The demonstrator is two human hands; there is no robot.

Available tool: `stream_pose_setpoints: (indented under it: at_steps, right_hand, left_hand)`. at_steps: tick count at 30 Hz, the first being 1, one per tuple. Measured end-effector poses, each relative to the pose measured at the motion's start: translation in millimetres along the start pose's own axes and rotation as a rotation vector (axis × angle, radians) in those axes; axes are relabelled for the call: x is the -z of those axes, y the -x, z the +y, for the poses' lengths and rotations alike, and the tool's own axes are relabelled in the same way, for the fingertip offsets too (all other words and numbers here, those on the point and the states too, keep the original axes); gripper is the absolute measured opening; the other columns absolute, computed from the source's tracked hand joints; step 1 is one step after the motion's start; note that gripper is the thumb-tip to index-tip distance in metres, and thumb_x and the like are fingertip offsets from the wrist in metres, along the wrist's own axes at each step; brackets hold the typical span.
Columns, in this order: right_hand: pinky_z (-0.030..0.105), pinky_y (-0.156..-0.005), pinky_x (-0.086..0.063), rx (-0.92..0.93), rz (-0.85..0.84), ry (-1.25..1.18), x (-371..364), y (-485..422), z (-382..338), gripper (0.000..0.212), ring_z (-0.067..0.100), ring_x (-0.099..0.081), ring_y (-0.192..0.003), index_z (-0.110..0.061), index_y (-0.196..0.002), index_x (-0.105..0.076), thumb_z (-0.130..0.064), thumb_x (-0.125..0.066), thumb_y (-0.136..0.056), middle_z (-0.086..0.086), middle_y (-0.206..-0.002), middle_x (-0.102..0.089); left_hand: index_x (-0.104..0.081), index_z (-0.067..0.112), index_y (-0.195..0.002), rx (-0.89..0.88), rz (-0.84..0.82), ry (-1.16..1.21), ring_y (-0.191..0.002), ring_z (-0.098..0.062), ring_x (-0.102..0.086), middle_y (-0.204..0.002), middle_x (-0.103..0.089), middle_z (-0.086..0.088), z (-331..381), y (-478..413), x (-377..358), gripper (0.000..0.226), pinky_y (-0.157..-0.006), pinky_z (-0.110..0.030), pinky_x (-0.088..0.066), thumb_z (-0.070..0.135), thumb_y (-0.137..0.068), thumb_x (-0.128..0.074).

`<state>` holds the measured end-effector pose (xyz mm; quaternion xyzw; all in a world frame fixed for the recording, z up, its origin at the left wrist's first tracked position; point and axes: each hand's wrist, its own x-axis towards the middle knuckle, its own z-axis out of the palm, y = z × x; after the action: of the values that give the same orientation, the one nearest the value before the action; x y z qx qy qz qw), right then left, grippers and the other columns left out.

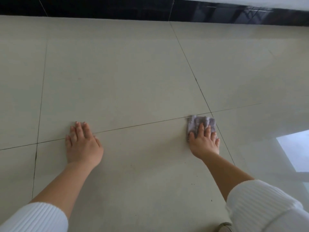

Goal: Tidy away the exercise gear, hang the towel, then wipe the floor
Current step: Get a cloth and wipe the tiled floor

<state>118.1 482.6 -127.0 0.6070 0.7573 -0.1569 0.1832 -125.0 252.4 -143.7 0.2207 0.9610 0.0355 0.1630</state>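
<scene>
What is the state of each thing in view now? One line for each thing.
floor: glossy, with a few dark specks on it.
cloth: crumpled, lying on the floor.
left hand: open, flat on the floor, holding nothing.
right hand: open, pressing the cloth down.

Grey cloth (pixel 196 122) lying on the pale tiled floor (pixel 117 72).
The cloth is small, fuzzy and lilac-grey, bunched into a rough square just beside the crossing of two dark grout lines. Its near part is covered by the right hand (pixel 204 143), which presses on it with straight fingers. The floor is glossy cream tile with a few dark specks.
</scene>
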Motion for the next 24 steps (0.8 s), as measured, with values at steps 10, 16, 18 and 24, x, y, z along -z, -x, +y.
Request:
stream_pose_setpoints:
  at_steps: [10,16,18,24]
  right_hand:
    - [0.042,-0.118,0.011,0.274,0.111,-0.132,-62.5,76.7,-78.7,0.057,0.032,0.019,-0.145,-0.026,-0.153,0.001,-0.038,-0.020,-0.101,-0.002,-0.161,0.010]
    - [0.046,-0.114,-0.022,1.087,0.134,0.307,-65.4,64.0,-96.0,0.055,0.031,-0.026,-0.142,-0.024,-0.147,-0.035,-0.044,-0.030,-0.096,-0.001,-0.152,-0.037]
    - [0.044,-0.119,-0.015,1.035,0.165,0.330,-50.9,37.2,-84.1,0.058,0.025,-0.010,-0.147,-0.027,-0.151,-0.019,-0.049,-0.024,-0.098,-0.003,-0.158,-0.020]
    - [0.040,-0.120,0.005,0.253,0.151,-0.002,-13.6,-18.8,-63.1,0.062,0.024,0.011,-0.147,-0.025,-0.152,0.006,-0.049,-0.015,-0.099,0.002,-0.161,0.010]
  left_hand:
    - [-0.010,-0.002,-0.148,0.036,0.033,0.027,-0.145,-0.036,-0.001,-0.157,-0.003,-0.022,11.0,0.9,-11.9,0.063,-0.116,-0.046,-0.005,0.016,-0.093,-0.035]
    - [-0.036,-0.003,-0.140,-0.102,0.150,0.026,-0.136,-0.042,-0.026,-0.148,-0.028,-0.028,-8.2,-0.6,-13.3,0.054,-0.108,-0.056,-0.017,0.019,-0.091,-0.045]
    - [-0.030,0.006,-0.145,-0.112,0.135,0.002,-0.140,-0.038,-0.019,-0.153,-0.019,-0.024,-23.0,-2.4,-9.8,0.056,-0.112,-0.053,-0.013,0.030,-0.095,-0.039]
    - [0.010,0.022,-0.150,-0.007,0.023,0.020,-0.144,-0.030,0.017,-0.155,0.019,-0.019,-66.8,-3.7,-6.3,0.077,-0.117,-0.044,0.005,0.059,-0.091,-0.020]
